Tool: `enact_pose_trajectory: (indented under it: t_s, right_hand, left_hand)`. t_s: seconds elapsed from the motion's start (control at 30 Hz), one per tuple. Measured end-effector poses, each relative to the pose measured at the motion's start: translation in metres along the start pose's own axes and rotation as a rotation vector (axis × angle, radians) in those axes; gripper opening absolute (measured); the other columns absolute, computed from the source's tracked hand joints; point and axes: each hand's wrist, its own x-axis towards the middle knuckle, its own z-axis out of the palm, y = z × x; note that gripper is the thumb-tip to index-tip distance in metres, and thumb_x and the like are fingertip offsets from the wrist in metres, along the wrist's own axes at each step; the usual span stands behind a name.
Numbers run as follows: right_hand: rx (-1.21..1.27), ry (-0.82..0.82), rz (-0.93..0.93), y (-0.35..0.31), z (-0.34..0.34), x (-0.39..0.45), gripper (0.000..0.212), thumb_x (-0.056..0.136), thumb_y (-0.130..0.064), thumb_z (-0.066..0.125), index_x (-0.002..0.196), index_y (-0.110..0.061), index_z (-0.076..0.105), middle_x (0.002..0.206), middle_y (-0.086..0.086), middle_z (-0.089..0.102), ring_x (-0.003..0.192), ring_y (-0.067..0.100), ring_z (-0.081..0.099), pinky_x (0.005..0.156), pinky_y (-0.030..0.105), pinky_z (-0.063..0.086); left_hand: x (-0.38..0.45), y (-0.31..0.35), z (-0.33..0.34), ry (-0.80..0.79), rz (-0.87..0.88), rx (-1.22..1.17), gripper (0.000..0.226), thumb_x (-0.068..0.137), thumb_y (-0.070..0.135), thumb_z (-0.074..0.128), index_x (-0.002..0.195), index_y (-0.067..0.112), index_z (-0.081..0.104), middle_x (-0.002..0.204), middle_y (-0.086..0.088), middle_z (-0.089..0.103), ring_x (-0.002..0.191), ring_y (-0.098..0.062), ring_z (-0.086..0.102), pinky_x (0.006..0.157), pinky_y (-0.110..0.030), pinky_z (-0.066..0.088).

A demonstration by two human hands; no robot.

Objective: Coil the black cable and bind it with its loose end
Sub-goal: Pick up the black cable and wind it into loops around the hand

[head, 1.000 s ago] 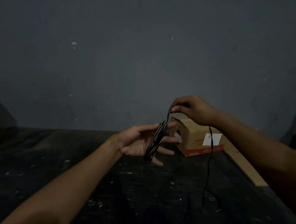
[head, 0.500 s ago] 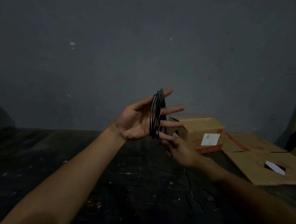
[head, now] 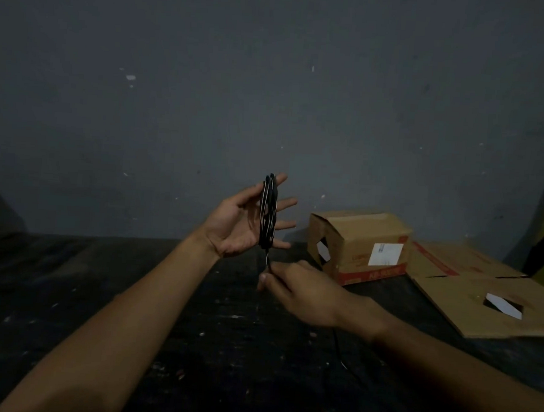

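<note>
A dim, blue-grey painted wall, flecked with small pale chips, fills the upper part of the view. Below it runs a dark, scuffed counter speckled with light paint marks. The light is low and even, leaving the far left corner in shadow.

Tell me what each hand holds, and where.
Left hand carries the cable coil looped around its straight fingers; right hand pinches the loose strand just below the coil.

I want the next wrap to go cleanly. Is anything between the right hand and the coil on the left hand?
Nothing visible. The right hand pinches the black cable just below the coil wound round the left hand; only open air lies between them.
</note>
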Motion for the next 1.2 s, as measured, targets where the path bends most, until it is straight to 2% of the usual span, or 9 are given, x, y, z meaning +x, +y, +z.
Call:
enact_pose_trajectory:
  t_s: [0.2, 0.3, 0.37, 0.43, 0.67, 0.83, 1.0, 1.1, 1.2]
  right_hand:
    - [-0.112, 0.03, -0.013, -0.003, -0.04, 0.01, 0.016, 0.097, -0.033, 0.047, 0.084, -0.03, 0.056, 0.068, -0.004, 0.058, 0.058, 0.011, 0.054, 0.057, 0.035, 0.046]
    - [-0.206, 0.06, 0.018, -0.001, -0.062, 0.018, 0.016, 0.093, -0.036, 0.054, 0.079, -0.031, 0.059, 0.064, -0.012, 0.053, 0.057, 0.005, 0.05, 0.053, 0.03, 0.038]
    - [-0.273, 0.05, 0.023, 0.0, -0.075, 0.022, 0.011, 0.09, -0.039, 0.059, 0.083, -0.032, 0.063, 0.068, -0.014, 0.053, 0.06, 0.004, 0.05, 0.055, 0.027, 0.033]
    - [-0.298, 0.046, 0.032, 0.001, -0.087, 0.026, 0.011, 0.087, -0.04, 0.064, 0.079, -0.033, 0.062, 0.068, -0.016, 0.051, 0.06, 0.001, 0.046, 0.054, 0.025, 0.03]
    - [-0.352, 0.097, 0.013, 0.007, -0.115, 0.037, 0.024, 0.076, -0.049, 0.071, 0.082, -0.028, 0.062, 0.067, -0.014, 0.048, 0.062, 0.003, 0.044, 0.052, 0.025, 0.027]
    - [-0.261, 0.147, 0.012, 0.016, -0.12, 0.038, 0.016, 0.079, -0.042, 0.071, 0.083, -0.029, 0.064, 0.07, -0.014, 0.054, 0.063, 0.003, 0.048, 0.054, 0.027, 0.032]
    - [-0.138, 0.177, 0.025, 0.036, -0.124, 0.036, 0.012, 0.087, -0.036, 0.063, 0.09, -0.026, 0.069, 0.085, -0.009, 0.067, 0.077, 0.006, 0.058, 0.067, 0.033, 0.044]
    - [-0.043, 0.199, 0.046, 0.049, -0.12, 0.033, 0.013, 0.094, -0.028, 0.054, 0.095, -0.027, 0.067, 0.089, -0.016, 0.065, 0.085, -0.004, 0.059, 0.075, 0.022, 0.045]
    - [0.014, 0.245, 0.066, 0.059, -0.109, 0.027, 0.018, 0.098, -0.024, 0.048, 0.097, -0.025, 0.066, 0.085, -0.018, 0.063, 0.078, -0.012, 0.057, 0.069, 0.015, 0.04]
  left_hand:
    - [-0.002, -0.008, -0.007, 0.085, -0.029, 0.014, 0.04, 0.09, 0.037, 0.047, 0.128, 0.031, 0.06, 0.146, -0.016, 0.045, 0.133, -0.033, 0.044, 0.106, -0.056, 0.038]
    - [-0.002, -0.016, -0.012, 0.025, -0.078, -0.009, 0.041, 0.092, 0.032, 0.049, 0.131, 0.027, 0.059, 0.124, -0.011, 0.062, 0.098, -0.025, 0.068, 0.088, -0.049, 0.055]
    - [-0.001, -0.022, -0.014, 0.012, -0.118, 0.018, 0.042, 0.093, 0.032, 0.048, 0.133, 0.024, 0.057, 0.112, -0.009, 0.063, 0.083, -0.02, 0.069, 0.089, -0.048, 0.053]
    - [-0.001, -0.025, -0.015, 0.019, -0.171, 0.068, 0.042, 0.094, 0.036, 0.047, 0.132, 0.021, 0.056, 0.114, -0.01, 0.062, 0.095, -0.026, 0.066, 0.098, -0.059, 0.04]
    - [-0.004, -0.027, -0.005, -0.038, -0.294, 0.049, 0.049, 0.089, 0.036, 0.054, 0.135, 0.017, 0.049, 0.147, -0.018, 0.03, 0.133, -0.041, 0.036, 0.096, -0.069, 0.039]
    - [-0.01, -0.029, -0.006, -0.061, -0.35, 0.107, 0.06, 0.088, 0.038, 0.054, 0.145, 0.024, 0.039, 0.156, -0.018, 0.029, 0.137, -0.044, 0.035, 0.097, -0.07, 0.036]
    - [-0.015, -0.028, 0.001, -0.204, -0.345, 0.089, 0.053, 0.088, 0.039, 0.055, 0.14, 0.034, 0.047, 0.155, -0.013, 0.033, 0.137, -0.044, 0.036, 0.098, -0.069, 0.034]
    - [-0.015, -0.023, 0.007, -0.282, -0.31, 0.077, 0.057, 0.084, 0.04, 0.066, 0.138, 0.035, 0.049, 0.152, -0.013, 0.038, 0.137, -0.043, 0.035, 0.099, -0.068, 0.033]
    - [-0.014, -0.02, 0.016, -0.354, -0.278, 0.067, 0.061, 0.087, 0.041, 0.063, 0.143, 0.035, 0.041, 0.153, -0.014, 0.035, 0.14, -0.045, 0.027, 0.1, -0.069, 0.03]
